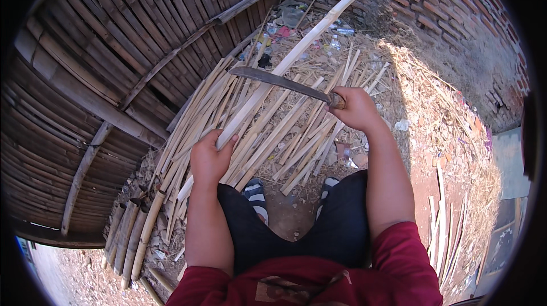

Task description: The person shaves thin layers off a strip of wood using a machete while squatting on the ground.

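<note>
My left hand (209, 158) is closed around a long pale bamboo strip (302, 46), which slants up and away to the right. In my right hand (357, 109) is the wooden handle of a machete (280, 81). Its dark, curved blade points left and crosses over the bamboo strip; whether the edge touches the strip I cannot tell. Beneath both hands, many split bamboo strips (268, 135) lie in a loose pile on the ground. My fingers hide part of the machete's handle.
A bamboo slat wall (131, 27) leans in on the left, with several uncut bamboo poles (130, 236) at its foot. A brick wall (444, 4) rises at the back right. Litter (288, 18) lies in the far corner. More thin strips (441, 232) are on the sunlit ground at right.
</note>
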Available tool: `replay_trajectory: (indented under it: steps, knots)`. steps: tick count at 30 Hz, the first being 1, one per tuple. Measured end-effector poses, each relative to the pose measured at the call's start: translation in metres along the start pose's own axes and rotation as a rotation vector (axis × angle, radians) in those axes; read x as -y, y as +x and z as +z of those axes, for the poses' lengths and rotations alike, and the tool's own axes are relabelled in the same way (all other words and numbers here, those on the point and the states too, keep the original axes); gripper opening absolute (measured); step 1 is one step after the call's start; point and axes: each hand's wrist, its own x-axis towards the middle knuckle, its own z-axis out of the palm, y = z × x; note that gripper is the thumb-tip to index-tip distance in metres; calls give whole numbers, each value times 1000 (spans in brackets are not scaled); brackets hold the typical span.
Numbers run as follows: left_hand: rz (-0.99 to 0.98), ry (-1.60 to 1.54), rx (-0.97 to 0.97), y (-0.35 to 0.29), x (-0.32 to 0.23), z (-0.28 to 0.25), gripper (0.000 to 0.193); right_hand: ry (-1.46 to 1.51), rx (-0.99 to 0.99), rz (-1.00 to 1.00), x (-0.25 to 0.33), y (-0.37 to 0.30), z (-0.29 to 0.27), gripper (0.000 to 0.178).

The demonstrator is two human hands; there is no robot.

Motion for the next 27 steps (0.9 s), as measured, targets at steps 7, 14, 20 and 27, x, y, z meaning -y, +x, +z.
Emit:
replay_trajectory:
  steps: [7,14,20,27]
  knots:
    - [17,20,-4,2,2,3,41,60,-283,227,-40,-2,-15,43]
    - [-15,7,41,-1,-4,5,43,-23,-18,-25,3,-2,-8,33]
    - [35,12,-7,1,6,8,40,-71,79,-138,21,-1,2,29]
    - [33,25,-8,1,0,2,35,51,-235,231,-32,1,-14,38]
